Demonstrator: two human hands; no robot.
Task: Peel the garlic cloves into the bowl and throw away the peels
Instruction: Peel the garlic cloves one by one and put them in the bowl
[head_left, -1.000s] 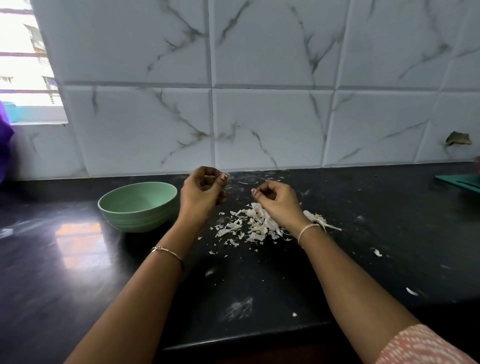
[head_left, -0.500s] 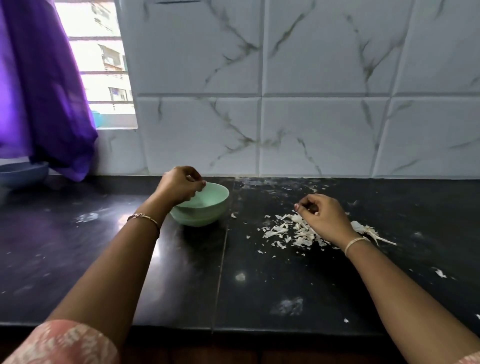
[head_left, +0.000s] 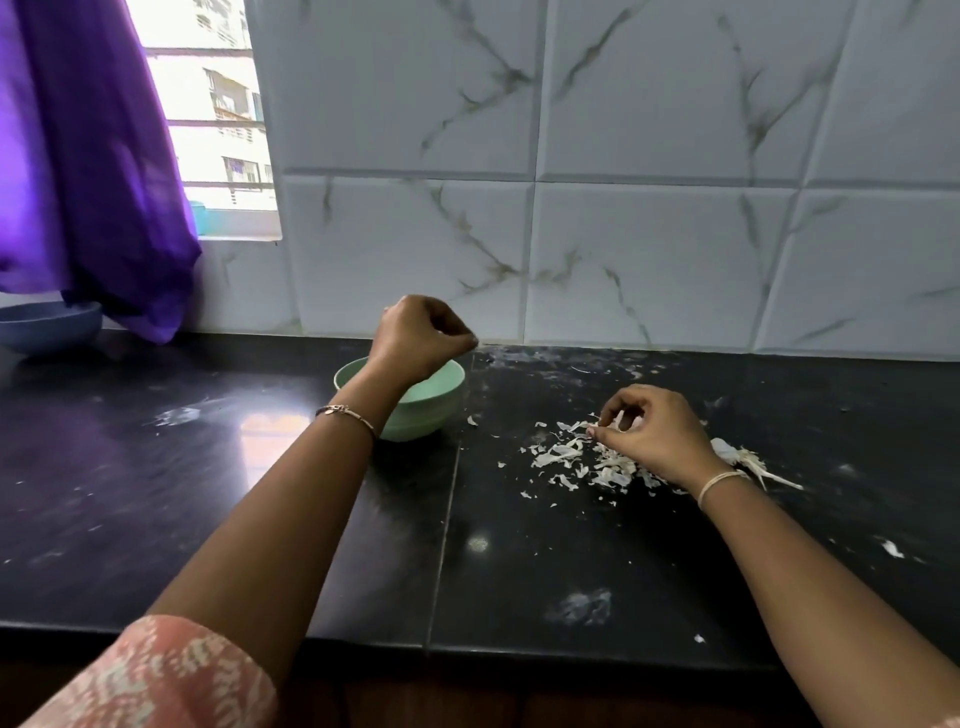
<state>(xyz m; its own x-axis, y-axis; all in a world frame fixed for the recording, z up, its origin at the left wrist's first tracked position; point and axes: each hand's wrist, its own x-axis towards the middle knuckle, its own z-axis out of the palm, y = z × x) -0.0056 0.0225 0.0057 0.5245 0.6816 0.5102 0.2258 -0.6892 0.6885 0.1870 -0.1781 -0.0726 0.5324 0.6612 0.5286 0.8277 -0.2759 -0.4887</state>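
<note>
Peeled garlic cloves cannot be made out: the left wrist hides most of the inside of the pale green bowl (head_left: 422, 422), which stands on the black surface (head_left: 249, 519) near the tiled back wall. The left hand (head_left: 415, 338) hangs just above the bowl with its fingers curled into a loose fist and its fingertips drawn together. Whether a clove sits inside that fist cannot be told.

To the right of the bowl, a loose heap of white peels (head_left: 566, 457) lies scattered on the surface. The right hand (head_left: 655, 434) is low over it, thumb and fingertips closed on what looks like a scrap of skin. Just past that wrist rests a papery garlic stalk (head_left: 740, 461), and stray flecks dot the surface around it.

The step in hand appears to be delivering a clove to the bowl while the skin goes to the heap. The next move likely calls for a fresh clove from the stalk, if any are left there. Otherwise the light, flyaway peels need gathering for the bin, and no bin is in view.

A purple curtain (head_left: 93, 182) hangs at the far left above a blue bowl (head_left: 49, 326).
</note>
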